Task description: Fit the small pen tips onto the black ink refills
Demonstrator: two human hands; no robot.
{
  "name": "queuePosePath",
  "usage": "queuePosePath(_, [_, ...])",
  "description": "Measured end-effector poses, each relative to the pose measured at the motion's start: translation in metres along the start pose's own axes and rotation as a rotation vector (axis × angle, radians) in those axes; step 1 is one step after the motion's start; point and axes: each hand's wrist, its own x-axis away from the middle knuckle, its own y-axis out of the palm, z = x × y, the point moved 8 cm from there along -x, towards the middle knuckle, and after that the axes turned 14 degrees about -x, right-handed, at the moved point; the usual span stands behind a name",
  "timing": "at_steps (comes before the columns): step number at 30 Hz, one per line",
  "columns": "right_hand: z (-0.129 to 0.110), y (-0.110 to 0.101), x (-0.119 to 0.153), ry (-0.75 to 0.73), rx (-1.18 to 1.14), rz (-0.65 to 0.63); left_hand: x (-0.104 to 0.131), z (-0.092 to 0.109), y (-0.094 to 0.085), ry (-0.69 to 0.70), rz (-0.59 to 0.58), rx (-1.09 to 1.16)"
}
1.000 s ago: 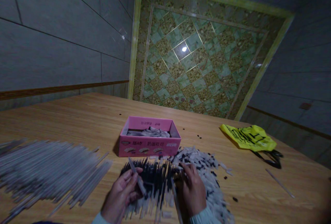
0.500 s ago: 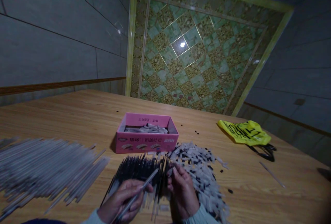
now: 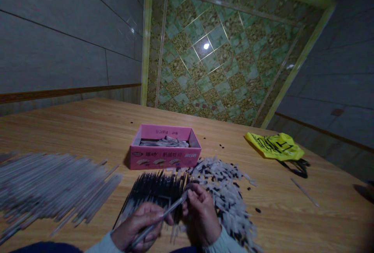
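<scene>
And there it was, the slim grey rod (image 3: pixel 173 207), up in the air over the near edge of the dark bundle, on a slant: its long axis ran from low on the left, close to the body, up and away to the right. The left hand (image 3: pixel 142 222) had the nearer stretch, fingers curled round the shaft and thumb along it, a firm grasp. Over at the far end, the right hand (image 3: pixel 203 214) was right at the tip, fingers bent in and bunched (whether they pinched the rod itself or some small piece, I couldn't tell). So the tip pointed straight at the right fingertips, while the shaft belonged to the left

Just beneath and beyond, the black-ended sticks (image 3: pixel 157 187) lay side by side, pointing away. Behind them sat the open pink box (image 3: pixel 165 160), pale pieces (image 3: pixel 169 142) inside. To the right, a heap of short white and black bits (image 3: pixel 230 202); well out left, a broad spread of clear tubes (image 3: pixel 58 187). Farther right on the wooden table (image 3: pixel 96 128) came the yellow bag (image 3: pixel 274 146) and one lone tube (image 3: pixel 305 192)
</scene>
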Motion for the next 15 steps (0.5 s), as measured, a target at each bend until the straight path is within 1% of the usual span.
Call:
queuePosePath(5, [-0.008, 0.006, 0.001, -0.043, 0.137, -0.056, -0.001, 0.0, 0.0, 0.005, 0.001, 0.007])
queuePosePath(10, [-0.014, 0.008, -0.002, -0.001, 0.152, -0.161, -0.001, -0.006, -0.001, -0.021, 0.015, 0.027])
queuePosePath(15, [-0.013, 0.003, -0.004, 0.008, 0.231, -0.155, 0.001, -0.005, -0.001, -0.012, 0.021, -0.005])
